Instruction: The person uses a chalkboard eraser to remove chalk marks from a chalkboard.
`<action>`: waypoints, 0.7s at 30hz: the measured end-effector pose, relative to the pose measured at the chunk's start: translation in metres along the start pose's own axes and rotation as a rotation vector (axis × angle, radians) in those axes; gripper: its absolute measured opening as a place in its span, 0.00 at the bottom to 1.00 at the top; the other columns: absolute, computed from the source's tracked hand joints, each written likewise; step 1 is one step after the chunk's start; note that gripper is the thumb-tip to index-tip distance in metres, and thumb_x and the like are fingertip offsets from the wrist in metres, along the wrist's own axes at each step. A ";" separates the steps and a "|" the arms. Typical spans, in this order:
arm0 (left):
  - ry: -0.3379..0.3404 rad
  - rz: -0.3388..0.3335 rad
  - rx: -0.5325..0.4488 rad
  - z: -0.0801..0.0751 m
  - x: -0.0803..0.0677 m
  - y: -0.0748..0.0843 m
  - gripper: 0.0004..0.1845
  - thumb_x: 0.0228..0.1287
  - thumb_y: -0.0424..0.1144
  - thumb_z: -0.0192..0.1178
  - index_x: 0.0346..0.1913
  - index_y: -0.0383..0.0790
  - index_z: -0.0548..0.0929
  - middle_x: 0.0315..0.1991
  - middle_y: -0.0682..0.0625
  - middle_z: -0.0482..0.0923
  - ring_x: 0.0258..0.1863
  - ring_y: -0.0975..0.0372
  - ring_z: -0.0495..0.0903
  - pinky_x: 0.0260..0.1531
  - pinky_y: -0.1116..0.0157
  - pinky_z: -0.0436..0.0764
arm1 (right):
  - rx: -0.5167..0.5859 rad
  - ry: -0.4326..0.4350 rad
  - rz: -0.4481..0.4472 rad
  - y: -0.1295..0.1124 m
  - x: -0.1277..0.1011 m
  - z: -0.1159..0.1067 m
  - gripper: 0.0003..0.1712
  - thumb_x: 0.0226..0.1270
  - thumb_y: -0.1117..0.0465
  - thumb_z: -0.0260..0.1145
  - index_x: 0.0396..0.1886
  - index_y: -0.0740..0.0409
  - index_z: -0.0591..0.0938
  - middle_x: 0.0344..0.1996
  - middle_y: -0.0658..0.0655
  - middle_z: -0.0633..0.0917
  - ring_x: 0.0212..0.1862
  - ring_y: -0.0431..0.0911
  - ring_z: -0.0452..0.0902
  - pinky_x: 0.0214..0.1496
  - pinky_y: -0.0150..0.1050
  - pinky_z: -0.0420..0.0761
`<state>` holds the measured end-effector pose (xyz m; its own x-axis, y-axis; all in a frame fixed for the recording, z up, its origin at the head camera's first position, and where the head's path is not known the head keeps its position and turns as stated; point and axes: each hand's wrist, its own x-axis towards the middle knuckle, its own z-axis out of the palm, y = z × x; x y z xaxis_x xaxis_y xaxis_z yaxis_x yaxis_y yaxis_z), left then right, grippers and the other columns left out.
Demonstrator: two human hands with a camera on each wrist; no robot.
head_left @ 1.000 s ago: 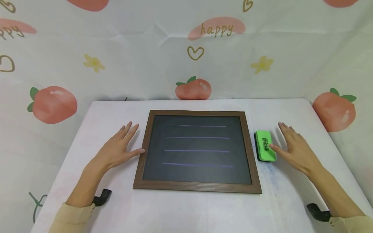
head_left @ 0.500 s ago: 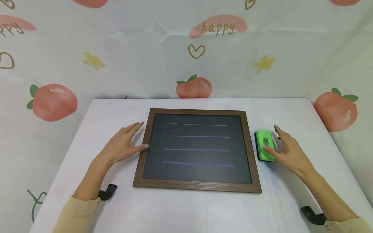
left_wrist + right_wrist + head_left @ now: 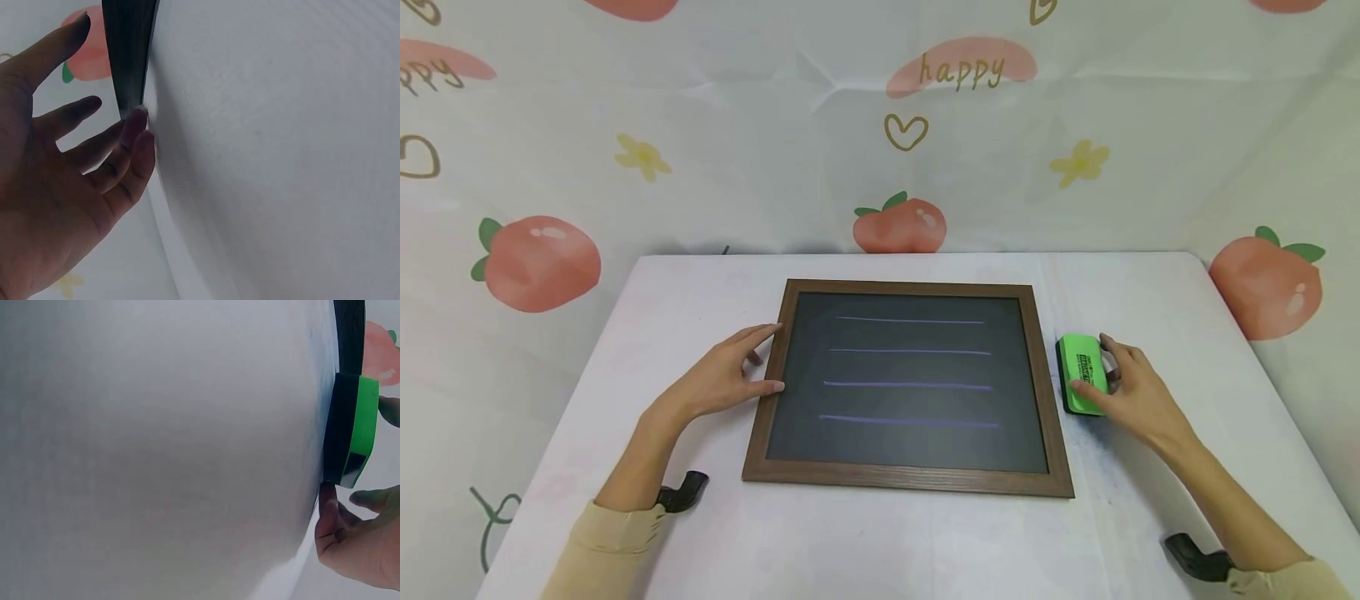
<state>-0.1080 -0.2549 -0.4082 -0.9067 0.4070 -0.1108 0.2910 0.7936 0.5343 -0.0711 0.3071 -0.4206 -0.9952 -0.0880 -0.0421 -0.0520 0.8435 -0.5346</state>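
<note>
Eraser (image 3: 1083, 372) lay on desk (image 3: 880, 542) beside chalkboard (image 3: 906, 383) | right hand (image 3: 1131, 392) curled round its sides, apparently pinching | left hand (image 3: 726, 379) relaxed, fingertips on frame | eraser probably light, firm-backed; best held by long sides.

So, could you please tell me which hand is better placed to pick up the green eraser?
The right hand: its fingers already curl around the green eraser beside the chalkboard. The left hand rests against the board's opposite frame edge, well placed to steady it.
</note>
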 end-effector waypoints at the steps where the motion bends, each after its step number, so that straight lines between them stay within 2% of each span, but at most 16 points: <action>1: -0.004 0.003 -0.013 0.000 0.000 0.000 0.47 0.57 0.48 0.73 0.76 0.40 0.61 0.69 0.40 0.66 0.46 0.55 0.79 0.41 0.57 0.78 | -0.001 -0.005 0.010 -0.001 0.000 0.001 0.51 0.66 0.45 0.68 0.74 0.74 0.57 0.58 0.77 0.67 0.47 0.63 0.73 0.39 0.47 0.72; 7: -0.030 -0.003 -0.060 0.002 0.000 0.002 0.47 0.55 0.41 0.75 0.75 0.39 0.62 0.67 0.39 0.68 0.42 0.57 0.81 0.38 0.60 0.81 | -0.006 -0.026 0.065 -0.006 0.003 0.004 0.55 0.65 0.43 0.68 0.74 0.75 0.54 0.59 0.80 0.65 0.47 0.64 0.72 0.42 0.53 0.74; 11: -0.036 -0.003 -0.075 0.002 0.000 0.002 0.47 0.54 0.39 0.76 0.75 0.38 0.63 0.67 0.39 0.68 0.42 0.57 0.81 0.36 0.62 0.81 | -0.009 -0.031 0.084 -0.008 0.004 0.006 0.56 0.65 0.42 0.67 0.75 0.74 0.53 0.58 0.80 0.65 0.46 0.63 0.72 0.41 0.52 0.73; 21: -0.056 -0.015 -0.054 0.003 0.003 0.002 0.47 0.53 0.38 0.76 0.75 0.37 0.63 0.72 0.38 0.62 0.44 0.56 0.81 0.36 0.62 0.81 | 0.008 0.017 0.109 -0.012 0.003 0.007 0.47 0.66 0.52 0.66 0.73 0.76 0.57 0.55 0.79 0.68 0.48 0.67 0.72 0.42 0.54 0.74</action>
<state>-0.1096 -0.2507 -0.4100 -0.8920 0.4209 -0.1648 0.2591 0.7748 0.5767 -0.0727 0.2931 -0.4209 -0.9962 0.0130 -0.0860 0.0572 0.8434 -0.5343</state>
